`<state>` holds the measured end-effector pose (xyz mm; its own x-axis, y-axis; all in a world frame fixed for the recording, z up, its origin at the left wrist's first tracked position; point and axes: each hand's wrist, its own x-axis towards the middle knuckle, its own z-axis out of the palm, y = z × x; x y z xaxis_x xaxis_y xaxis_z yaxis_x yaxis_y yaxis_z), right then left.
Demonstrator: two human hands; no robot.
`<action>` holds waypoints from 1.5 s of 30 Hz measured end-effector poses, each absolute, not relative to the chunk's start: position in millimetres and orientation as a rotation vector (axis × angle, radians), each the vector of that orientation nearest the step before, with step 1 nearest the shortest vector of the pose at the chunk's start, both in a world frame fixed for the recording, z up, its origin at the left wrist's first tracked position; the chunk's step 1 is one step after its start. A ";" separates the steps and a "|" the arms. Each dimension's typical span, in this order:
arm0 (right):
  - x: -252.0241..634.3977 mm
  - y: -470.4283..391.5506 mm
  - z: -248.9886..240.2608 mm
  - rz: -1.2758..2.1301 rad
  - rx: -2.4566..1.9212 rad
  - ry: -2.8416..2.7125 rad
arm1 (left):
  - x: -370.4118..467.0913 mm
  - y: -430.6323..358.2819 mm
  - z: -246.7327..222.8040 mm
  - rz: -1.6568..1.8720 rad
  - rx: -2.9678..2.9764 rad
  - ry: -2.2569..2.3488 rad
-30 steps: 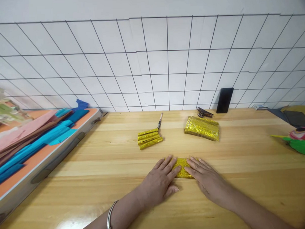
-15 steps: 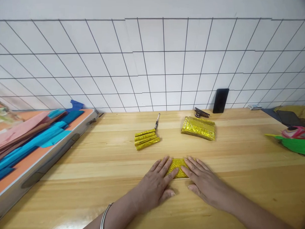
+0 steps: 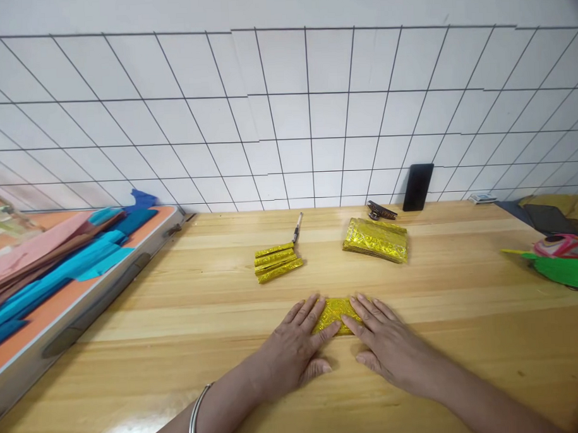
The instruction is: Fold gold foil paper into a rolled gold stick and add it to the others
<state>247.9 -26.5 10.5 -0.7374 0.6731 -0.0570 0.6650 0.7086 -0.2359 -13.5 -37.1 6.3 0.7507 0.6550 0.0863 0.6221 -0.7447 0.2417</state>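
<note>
A sheet of shiny gold foil paper (image 3: 337, 311) lies flat on the wooden table, close to me. My left hand (image 3: 296, 346) rests palm down on its left end with the fingers stretched out. On the right end my right hand (image 3: 381, 339) lies flat too, fingers spread. Both hands hide the sheet's ends. Beyond the left hand sit several narrow folded gold paper strips (image 3: 277, 262). A thick stack of gold foil paper (image 3: 375, 240) lies farther back to the right.
A pen (image 3: 297, 227) touches the folded strips. Behind the stack are a dark hair clip (image 3: 382, 211) and a black phone (image 3: 417, 187) leaning on the tiled wall. Coloured papers (image 3: 95, 248) lie on an orange-topped surface at left; a green and pink item (image 3: 563, 267) is at right.
My left index finger has shifted slightly right across the gold sheet. Both hands otherwise stay pressed on it, and the view has tilted a little.
</note>
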 end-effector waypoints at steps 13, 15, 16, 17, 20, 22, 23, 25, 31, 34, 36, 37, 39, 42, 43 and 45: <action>248.3 -23.6 11.1 0.412 -1.139 -2.902 | -14.1 -37.0 5.6 0.261 2.752 1.014; 248.6 -23.0 11.2 0.410 -1.137 -2.903 | -14.0 -36.9 4.6 0.252 2.758 1.015; 248.8 -22.7 11.1 0.408 -1.136 -2.901 | -13.9 -36.7 4.0 0.248 2.761 1.016; 249.2 -22.5 10.8 0.408 -1.132 -2.899 | -13.9 -36.5 3.4 0.244 2.763 1.017; 250.4 -22.3 9.9 0.411 -1.125 -2.888 | -14.0 -35.7 2.7 0.268 2.771 1.007; 250.9 -22.5 9.5 0.414 -1.117 -2.881 | -14.1 -35.4 3.0 0.299 2.774 0.988; 251.0 -22.7 9.5 0.415 -1.113 -2.878 | -14.2 -35.4 3.3 0.308 2.772 0.979; 250.8 -23.1 10.0 0.420 -1.111 -2.874 | -14.5 -35.1 3.7 0.301 2.766 0.967; 250.4 -23.3 12.2 0.434 -1.106 -2.860 | -15.3 -33.7 2.8 0.308 2.760 0.957; 250.6 -22.7 12.0 0.437 -1.110 -2.862 | -15.9 -33.4 2.4 0.311 2.762 0.956; 250.6 -22.4 11.7 0.440 -1.117 -2.872 | -16.1 -33.3 1.6 0.299 2.763 0.947; 250.6 -22.3 11.7 0.441 -1.122 -2.876 | -16.0 -33.3 1.1 0.291 2.765 0.944; 250.4 -22.4 11.9 0.445 -1.132 -2.879 | -15.9 -33.2 -0.2 0.269 2.768 0.946; 250.3 -23.1 13.4 0.452 -1.131 -2.870 | -16.3 -32.7 -1.4 0.271 2.772 0.950; 250.5 -23.2 14.0 0.453 -1.130 -2.867 | -16.9 -32.4 -1.3 0.278 2.775 0.944; 251.3 -23.0 15.0 0.455 -1.124 -2.865 | -19.1 -31.0 -0.3 0.287 2.784 0.918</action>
